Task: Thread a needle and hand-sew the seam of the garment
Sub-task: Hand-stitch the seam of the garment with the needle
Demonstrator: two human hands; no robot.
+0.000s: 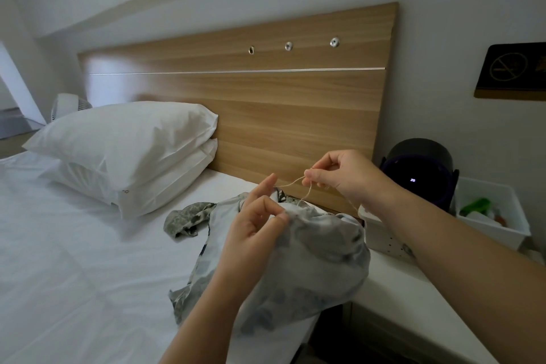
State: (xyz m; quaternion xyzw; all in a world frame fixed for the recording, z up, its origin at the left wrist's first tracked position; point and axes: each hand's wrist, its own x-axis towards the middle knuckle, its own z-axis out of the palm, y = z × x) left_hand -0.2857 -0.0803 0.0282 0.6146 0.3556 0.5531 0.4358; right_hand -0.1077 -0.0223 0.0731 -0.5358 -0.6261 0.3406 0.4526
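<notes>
A pale grey patterned garment (pixel 319 257) lies bunched on the bed's right edge. My left hand (pixel 254 224) pinches a fold of the garment between thumb and finger near its upper edge, with the forefinger stretched up. My right hand (pixel 339 177) is raised above and to the right, thumb and forefinger pinched on a beige thread (pixel 291 183). The thread runs from that pinch toward my left forefinger, and a loop of it hangs down to the cloth. No needle shows clearly; it is too small to tell.
White bed sheet (pixel 74 260) with two stacked pillows (pixel 127 151) at the left. Wooden headboard (pixel 266 103) behind. To the right stand a white bedside surface (pixel 413 289), a black round device (pixel 419 168) and a white bin (pixel 496 216).
</notes>
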